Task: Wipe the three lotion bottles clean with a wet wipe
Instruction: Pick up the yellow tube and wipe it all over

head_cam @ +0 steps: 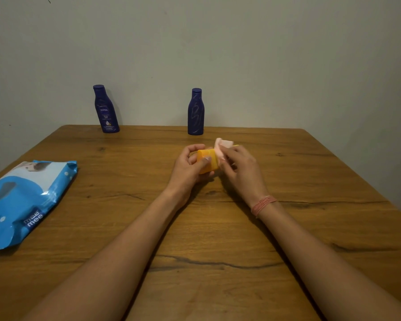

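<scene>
**Orange bottle in hand, wipe at its far side; two blue bottles standing at rear**

Wipes pack: blue soft pouch, lying flat at approx 9 o'clock on the surface, near left edge. Flap state unclear. Well apart from both hands.

Left blue bottle: upright at approx 11 o'clock, at rear edge of surface, label facing camera, cap on. Untouched. Judged rigid plastic, smooth and prob. slippery once wet; narrow base, so likely to tip if wiped one-handed. Best hold: round the waist below the shoulder.

Middle blue bottle: upright at 12 o'clock, rear of surface, pale streaks on front face, so judged not clean. Same handling as above.

Left hand: fingers curled round the orange bottle, thumb across its near face. Bottle held just above the surface at centre, approx 12 o'clock and nearer than the blue pair, lying on its side, one end toward camera. Cannot tell which end is the cap.

Orange bottle handling: small, judged light, stiff plastic, not fragile. Grip covers much of the body, so the held end will need a re-grip to be reached.

Wet wipe: pale, folded, soft; sits against the bottle's right/far side.

Right hand: fingers pinching the wipe and pressing it to the bottle. Red thread band on that wrist.

Progress est.: one bottle under wipe, two not yet handled.
</scene>
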Demonstrator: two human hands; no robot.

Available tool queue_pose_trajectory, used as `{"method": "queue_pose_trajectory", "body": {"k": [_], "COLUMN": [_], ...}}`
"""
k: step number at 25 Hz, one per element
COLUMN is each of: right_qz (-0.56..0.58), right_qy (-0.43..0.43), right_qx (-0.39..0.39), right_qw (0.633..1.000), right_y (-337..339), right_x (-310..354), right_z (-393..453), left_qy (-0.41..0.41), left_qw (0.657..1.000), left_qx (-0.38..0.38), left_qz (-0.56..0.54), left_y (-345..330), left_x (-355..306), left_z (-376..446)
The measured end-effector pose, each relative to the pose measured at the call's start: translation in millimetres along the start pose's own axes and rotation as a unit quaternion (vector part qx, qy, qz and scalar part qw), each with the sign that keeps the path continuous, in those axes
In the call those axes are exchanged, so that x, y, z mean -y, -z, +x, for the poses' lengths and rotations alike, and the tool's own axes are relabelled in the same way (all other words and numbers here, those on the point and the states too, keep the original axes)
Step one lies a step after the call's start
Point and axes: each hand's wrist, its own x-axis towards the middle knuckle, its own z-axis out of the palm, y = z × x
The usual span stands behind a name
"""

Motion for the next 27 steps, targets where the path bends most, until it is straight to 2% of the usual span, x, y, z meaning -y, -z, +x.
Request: {"method": "queue_pose_trajectory", "body": {"k": [2,4,6,9,11,13,16,18,20,24,27], "right_qz": [0.02,0.013,0.008,-0.009,-0.012,0.007,0.044,0.031,0.021,-0.008,-0.02], "right_qy": [0.066,0.086,0.04,-0.071,-0.09,-0.05,0.064,0.101,0.056,-0.098,-0.085], "right_qx": [0.007,-0.003,-0.021,-0.039,-0.041,-0.027,0.002,0.005,-0.012,-0.036,-0.034], "right_qw": [0.998,0.996,0.999,0.997,0.995,0.998,0.997,0.994,0.998,0.995,0.996], "right_y": [-6.4,-6.3,-2.3,6.6,8.4,4.0,-7.7,-11.2,-6.5,12.1,12.4], "right_x": [16.6,15.1,1.0,-22.6,-25.4,-10.3,20.2,22.9,10.6,-28.4,-25.8], "right_z": [-4.6,-4.0,0.1,5.5,5.9,3.7,-4.1,-4.8,-0.3,6.0,4.8], "left_qy": [-0.024,-0.049,-0.063,-0.092,-0.105,-0.102,-0.095,-0.094,-0.093,-0.106,-0.099], "left_qw": [1.0,0.997,0.993,0.985,0.977,0.976,0.979,0.981,0.982,0.975,0.974], "left_qx": [0.008,0.013,0.018,0.029,0.02,0.005,-0.022,-0.028,-0.024,-0.026,-0.024], "left_qz": [0.013,0.061,0.099,0.144,0.186,0.195,0.177,0.169,0.161,0.196,0.202], "left_y": [4.1,5.7,5.4,4.3,1.8,0.1,1.5,1.9,1.2,4.5,6.9], "left_x": [2.3,3.5,3.2,3.5,2.6,2.6,6.1,7.2,5.6,2.6,3.4], "left_z": [-0.1,0.8,1.3,1.8,0.9,0.5,2.9,3.7,2.8,3.1,5.1]}}
